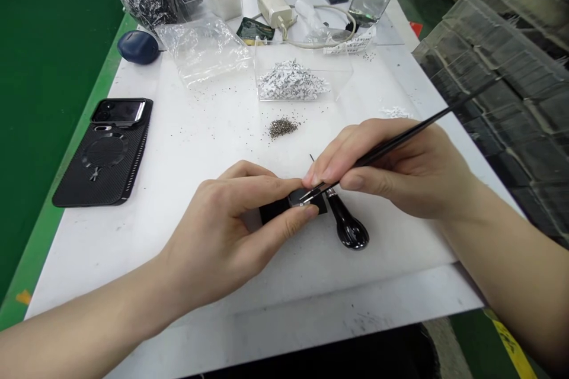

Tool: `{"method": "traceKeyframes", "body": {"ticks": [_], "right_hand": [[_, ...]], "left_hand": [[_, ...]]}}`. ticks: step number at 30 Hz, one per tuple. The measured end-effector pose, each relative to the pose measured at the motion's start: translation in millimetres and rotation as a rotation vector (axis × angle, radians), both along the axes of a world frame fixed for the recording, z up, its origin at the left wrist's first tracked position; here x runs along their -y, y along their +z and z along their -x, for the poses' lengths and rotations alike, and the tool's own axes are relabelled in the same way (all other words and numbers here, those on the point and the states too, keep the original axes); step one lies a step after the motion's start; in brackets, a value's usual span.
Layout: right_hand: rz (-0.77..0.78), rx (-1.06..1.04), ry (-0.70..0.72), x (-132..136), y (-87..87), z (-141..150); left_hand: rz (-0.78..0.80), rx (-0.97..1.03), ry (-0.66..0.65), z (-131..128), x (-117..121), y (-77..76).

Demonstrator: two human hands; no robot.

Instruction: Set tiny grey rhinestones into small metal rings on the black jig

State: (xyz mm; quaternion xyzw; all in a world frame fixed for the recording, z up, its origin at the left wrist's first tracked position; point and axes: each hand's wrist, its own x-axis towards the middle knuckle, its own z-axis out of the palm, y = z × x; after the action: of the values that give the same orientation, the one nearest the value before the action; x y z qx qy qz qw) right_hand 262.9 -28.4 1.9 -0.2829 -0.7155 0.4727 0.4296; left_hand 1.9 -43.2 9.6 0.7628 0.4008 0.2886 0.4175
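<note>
- Snugly, the left hand [222,231] pinches a small black block [275,212] between thumb and fingers, lower centre of the frame;
- the right hand [391,169] closes around slim black tweezers [400,142], tips at the block;
- a black teardrop-shaped handle [351,228] lies just beside it.

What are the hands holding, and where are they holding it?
The right hand holds long black tweezers around the middle of the handle. The left hand pinches a small black block between thumb and fingers, at one end.
</note>
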Motion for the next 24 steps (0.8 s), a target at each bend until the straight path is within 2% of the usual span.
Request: {"method": "traceKeyframes", "body": {"ticks": [8,24], "right_hand": [[0.025,-0.04,0.043,-1.7,-2.6,-1.5],[0.03,-0.033,0.03,-2.4,-1.5,0.5]], "left_hand": [[0.004,-0.007,-0.006,-0.2,0.6,1.5],[-0.002,0.022,-0.007,0.5,0.5,-2.3]]}}
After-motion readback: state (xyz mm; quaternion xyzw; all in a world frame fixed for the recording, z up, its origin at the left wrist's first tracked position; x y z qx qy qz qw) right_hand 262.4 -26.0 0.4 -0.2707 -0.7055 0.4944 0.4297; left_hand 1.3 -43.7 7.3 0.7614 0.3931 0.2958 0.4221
